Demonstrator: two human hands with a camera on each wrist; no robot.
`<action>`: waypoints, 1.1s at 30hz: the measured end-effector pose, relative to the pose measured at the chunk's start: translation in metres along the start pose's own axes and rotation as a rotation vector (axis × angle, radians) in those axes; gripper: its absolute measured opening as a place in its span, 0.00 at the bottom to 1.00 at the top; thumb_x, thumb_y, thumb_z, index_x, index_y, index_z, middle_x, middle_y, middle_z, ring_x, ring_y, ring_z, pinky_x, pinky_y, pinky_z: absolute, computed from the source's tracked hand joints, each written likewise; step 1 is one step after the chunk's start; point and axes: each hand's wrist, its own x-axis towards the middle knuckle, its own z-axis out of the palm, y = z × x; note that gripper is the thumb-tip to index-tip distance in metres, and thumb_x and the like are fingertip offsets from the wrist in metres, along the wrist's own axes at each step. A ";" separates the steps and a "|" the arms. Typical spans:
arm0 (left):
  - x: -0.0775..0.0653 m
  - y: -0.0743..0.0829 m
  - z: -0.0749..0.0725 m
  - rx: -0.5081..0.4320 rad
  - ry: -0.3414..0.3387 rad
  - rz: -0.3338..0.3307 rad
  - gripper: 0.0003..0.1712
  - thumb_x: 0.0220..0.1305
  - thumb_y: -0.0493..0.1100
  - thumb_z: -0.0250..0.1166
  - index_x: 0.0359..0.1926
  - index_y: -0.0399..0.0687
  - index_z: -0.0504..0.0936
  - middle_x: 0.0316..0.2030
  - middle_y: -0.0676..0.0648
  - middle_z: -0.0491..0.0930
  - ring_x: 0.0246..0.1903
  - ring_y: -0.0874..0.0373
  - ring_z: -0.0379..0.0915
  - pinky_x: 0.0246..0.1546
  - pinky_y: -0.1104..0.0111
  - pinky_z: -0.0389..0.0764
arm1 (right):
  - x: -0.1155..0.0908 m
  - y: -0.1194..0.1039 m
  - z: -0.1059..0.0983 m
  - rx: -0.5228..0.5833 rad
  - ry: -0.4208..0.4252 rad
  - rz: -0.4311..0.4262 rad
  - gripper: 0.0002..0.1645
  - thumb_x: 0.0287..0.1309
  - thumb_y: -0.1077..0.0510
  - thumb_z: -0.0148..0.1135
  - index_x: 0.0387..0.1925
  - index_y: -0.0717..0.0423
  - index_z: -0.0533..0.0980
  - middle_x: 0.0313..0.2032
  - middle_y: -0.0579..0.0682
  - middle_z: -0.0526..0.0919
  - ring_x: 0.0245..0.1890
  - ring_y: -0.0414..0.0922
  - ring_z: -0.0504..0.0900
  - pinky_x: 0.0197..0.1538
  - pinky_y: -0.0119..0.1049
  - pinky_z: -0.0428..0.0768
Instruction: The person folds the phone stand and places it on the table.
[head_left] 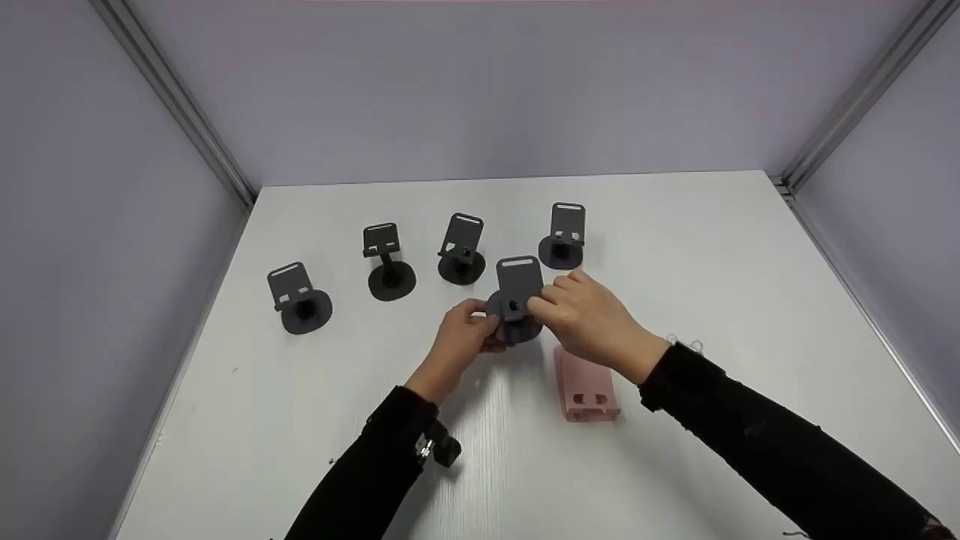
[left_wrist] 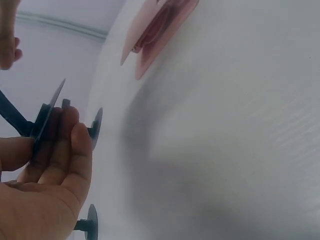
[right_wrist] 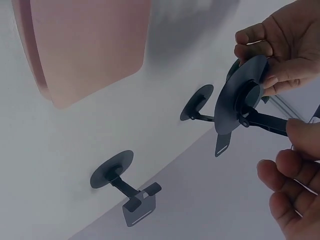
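Note:
Raised over the table's middle is a dark grey phone stand (head_left: 519, 277) with a slotted plate, a hinged arm and a round base. My left hand (head_left: 463, 335) pinches the rim of its base (right_wrist: 235, 97) between thumb and fingers. From the other side, my right hand (head_left: 589, 321) grips the stand at the right edge of its plate; the right wrist view has the thumb (right_wrist: 302, 136) at the end of the arm (right_wrist: 270, 122). Below the right hand, a pink phone stand (head_left: 586, 379) lies folded on the white table.
Several more dark grey phone stands stand beyond the hands: one at the left (head_left: 291, 283), two near the middle (head_left: 391, 279) (head_left: 462, 234), and one at the back right (head_left: 568, 220). Pale panels (head_left: 495, 97) wall in the table (head_left: 750, 262) at the back and sides.

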 end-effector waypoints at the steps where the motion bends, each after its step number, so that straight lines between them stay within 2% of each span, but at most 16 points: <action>1: 0.000 0.000 0.000 -0.007 0.002 -0.006 0.16 0.74 0.36 0.57 0.57 0.33 0.75 0.39 0.37 0.88 0.32 0.52 0.88 0.41 0.61 0.88 | 0.000 0.000 0.000 -0.002 -0.002 -0.002 0.15 0.53 0.67 0.70 0.27 0.55 0.70 0.22 0.50 0.75 0.23 0.51 0.73 0.33 0.42 0.73; 7: 0.000 -0.001 -0.001 -0.113 -0.014 -0.041 0.14 0.72 0.31 0.56 0.56 0.29 0.72 0.39 0.33 0.87 0.28 0.51 0.88 0.38 0.59 0.89 | -0.003 0.000 -0.001 0.035 -0.014 0.010 0.16 0.52 0.64 0.73 0.29 0.56 0.70 0.22 0.49 0.74 0.22 0.49 0.73 0.30 0.41 0.71; 11: -0.001 -0.001 -0.002 -0.144 -0.013 -0.058 0.14 0.71 0.30 0.56 0.55 0.29 0.72 0.38 0.33 0.87 0.28 0.50 0.88 0.38 0.59 0.89 | -0.005 0.003 -0.005 0.150 -0.074 0.066 0.19 0.52 0.57 0.79 0.33 0.54 0.73 0.25 0.47 0.78 0.25 0.47 0.76 0.32 0.40 0.72; 14: -0.002 -0.001 -0.004 -0.132 -0.008 -0.064 0.14 0.71 0.30 0.56 0.55 0.30 0.72 0.37 0.34 0.87 0.28 0.49 0.88 0.38 0.59 0.89 | -0.006 0.006 -0.010 0.267 -0.152 0.138 0.20 0.55 0.49 0.78 0.36 0.53 0.75 0.29 0.46 0.82 0.28 0.44 0.78 0.34 0.40 0.73; 18: -0.004 -0.001 -0.005 -0.113 -0.005 -0.072 0.13 0.71 0.30 0.56 0.55 0.30 0.72 0.36 0.35 0.87 0.28 0.50 0.88 0.37 0.59 0.89 | -0.007 0.012 -0.015 0.393 -0.242 0.263 0.19 0.62 0.44 0.71 0.35 0.53 0.74 0.27 0.45 0.79 0.26 0.41 0.74 0.34 0.39 0.73; 20: -0.004 -0.002 -0.006 -0.105 -0.003 -0.077 0.14 0.71 0.30 0.56 0.55 0.31 0.72 0.36 0.35 0.87 0.27 0.50 0.88 0.36 0.59 0.89 | -0.007 0.015 -0.018 0.442 -0.281 0.332 0.18 0.65 0.45 0.69 0.34 0.53 0.73 0.25 0.45 0.76 0.25 0.41 0.72 0.33 0.38 0.72; 22: -0.004 -0.003 -0.007 -0.101 -0.004 -0.079 0.14 0.71 0.30 0.55 0.55 0.31 0.72 0.36 0.35 0.86 0.26 0.50 0.88 0.36 0.59 0.89 | -0.006 0.017 -0.020 0.520 -0.329 0.417 0.16 0.66 0.47 0.68 0.34 0.53 0.75 0.25 0.44 0.78 0.26 0.40 0.74 0.33 0.37 0.74; 25: -0.003 -0.004 -0.007 -0.088 -0.003 -0.071 0.14 0.71 0.29 0.55 0.56 0.31 0.72 0.36 0.35 0.86 0.26 0.51 0.88 0.35 0.59 0.89 | -0.006 0.020 -0.022 0.681 -0.431 0.594 0.14 0.68 0.48 0.65 0.34 0.53 0.77 0.25 0.44 0.82 0.28 0.41 0.78 0.35 0.36 0.76; 29: -0.002 -0.004 -0.007 -0.066 0.005 -0.064 0.15 0.71 0.29 0.55 0.56 0.31 0.73 0.36 0.35 0.87 0.26 0.51 0.88 0.35 0.60 0.89 | -0.005 0.021 -0.024 0.909 -0.544 0.825 0.17 0.70 0.44 0.62 0.34 0.53 0.79 0.24 0.50 0.85 0.31 0.47 0.82 0.39 0.38 0.78; 33: -0.002 -0.004 -0.007 -0.062 0.010 -0.063 0.15 0.71 0.29 0.55 0.56 0.32 0.73 0.37 0.34 0.86 0.26 0.51 0.88 0.35 0.61 0.89 | -0.006 0.020 -0.024 1.053 -0.572 0.909 0.19 0.70 0.43 0.62 0.33 0.55 0.79 0.23 0.54 0.85 0.30 0.48 0.85 0.41 0.41 0.80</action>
